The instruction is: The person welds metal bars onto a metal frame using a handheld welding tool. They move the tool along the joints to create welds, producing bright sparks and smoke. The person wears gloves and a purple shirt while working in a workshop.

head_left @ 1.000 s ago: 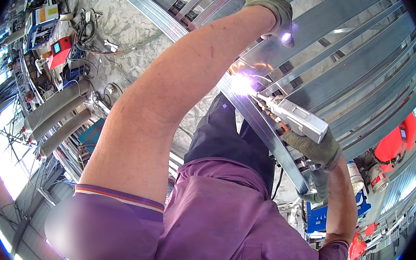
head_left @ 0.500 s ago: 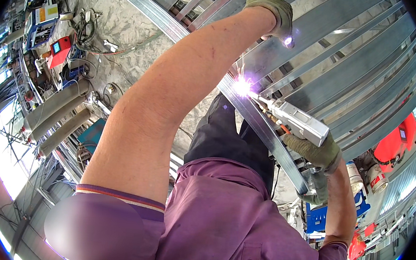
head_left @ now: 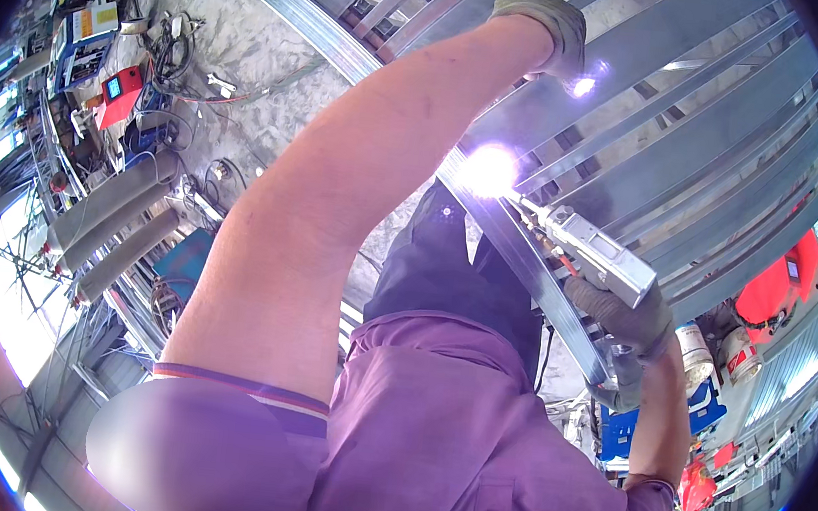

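My right hand (head_left: 627,318), in a grey-green work glove, is closed around a boxy silver welding torch (head_left: 601,252). The torch tip points up-left at a white glare on the long metal rail (head_left: 562,305), near where slats meet it. My left arm reaches far across, and my left hand (head_left: 550,23), also gloved, is over the flat metal slats (head_left: 633,75) of a large frame. Its fingers are partly hidden and washed out by a bright purple spot beside them, so their grip does not show. The weld spot itself is lost in the glare.
On the left, a red machine (head_left: 121,95), coiled cables (head_left: 178,51) and grey tubes (head_left: 122,218) lie on the concrete floor. At right are another red machine (head_left: 779,281), white buckets (head_left: 695,352) and a blue crate (head_left: 618,433). My dark trousers are close behind the rail.
The glare at the torch tip has grown larger and whiter. Torch, both hands and frame sit slightly farther right and lower in the picture. The bright spot beside my left hand looks bigger.
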Demonstrator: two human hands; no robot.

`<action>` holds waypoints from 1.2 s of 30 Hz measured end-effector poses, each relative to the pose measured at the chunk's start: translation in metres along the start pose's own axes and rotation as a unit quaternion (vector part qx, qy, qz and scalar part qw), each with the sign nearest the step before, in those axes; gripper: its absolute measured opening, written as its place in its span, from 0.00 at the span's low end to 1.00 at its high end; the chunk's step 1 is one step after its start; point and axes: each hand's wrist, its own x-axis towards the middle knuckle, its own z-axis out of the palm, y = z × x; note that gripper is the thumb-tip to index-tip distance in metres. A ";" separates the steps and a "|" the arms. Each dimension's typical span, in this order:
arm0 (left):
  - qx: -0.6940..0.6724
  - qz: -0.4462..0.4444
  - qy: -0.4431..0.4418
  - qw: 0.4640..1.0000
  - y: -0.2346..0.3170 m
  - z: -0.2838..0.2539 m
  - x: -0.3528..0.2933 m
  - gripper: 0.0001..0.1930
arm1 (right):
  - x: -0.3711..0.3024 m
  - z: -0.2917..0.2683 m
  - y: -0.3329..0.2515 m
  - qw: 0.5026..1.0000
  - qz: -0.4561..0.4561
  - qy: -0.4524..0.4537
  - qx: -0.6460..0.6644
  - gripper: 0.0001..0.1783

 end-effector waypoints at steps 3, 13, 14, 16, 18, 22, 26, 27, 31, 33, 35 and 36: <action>-0.011 0.021 -0.007 1.000 0.003 -0.001 -0.003 0.31 | 0.004 0.004 0.034 0.992 -0.093 0.030 -0.073 0.24; -0.006 0.014 -0.008 1.000 0.002 -0.004 -0.009 0.26 | 0.001 0.006 0.023 0.987 -0.090 0.050 -0.119 0.21; 0.002 0.014 -0.011 1.000 0.003 -0.005 -0.008 0.26 | 0.001 0.007 0.023 0.989 -0.085 0.051 -0.108 0.21; 0.010 0.016 -0.014 1.000 0.004 -0.007 -0.008 0.27 | 0.000 0.009 0.020 0.992 -0.071 0.050 -0.089 0.20; 0.012 0.021 -0.015 1.000 0.003 -0.008 -0.008 0.28 | -0.002 0.009 0.014 0.995 -0.053 0.045 -0.074 0.20; 0.004 0.016 0.000 1.000 -0.001 0.000 0.004 0.30 | 0.001 0.016 0.028 0.994 -0.105 0.037 -0.019 0.22; 0.005 0.022 -0.015 1.000 0.002 -0.006 -0.003 0.30 | -0.011 0.013 0.014 0.988 -0.072 0.051 -0.125 0.21; 0.004 0.023 -0.020 1.000 0.002 -0.008 -0.004 0.30 | -0.015 0.015 0.015 0.986 -0.068 0.057 -0.143 0.22; -0.014 0.020 -0.011 1.000 0.001 -0.005 -0.008 0.29 | -0.016 0.008 0.025 0.933 -0.234 0.067 -0.266 0.23; -0.016 0.019 -0.010 1.000 -0.001 -0.003 -0.005 0.29 | -0.004 0.008 -0.001 0.960 -0.182 0.062 -0.203 0.23; -0.009 0.018 -0.011 1.000 0.000 -0.006 -0.009 0.29 | 0.011 0.011 -0.004 0.973 -0.166 0.067 -0.146 0.23; -0.004 0.016 -0.011 1.000 0.003 -0.008 -0.010 0.28 | 0.018 0.011 0.007 0.974 -0.175 0.070 -0.123 0.24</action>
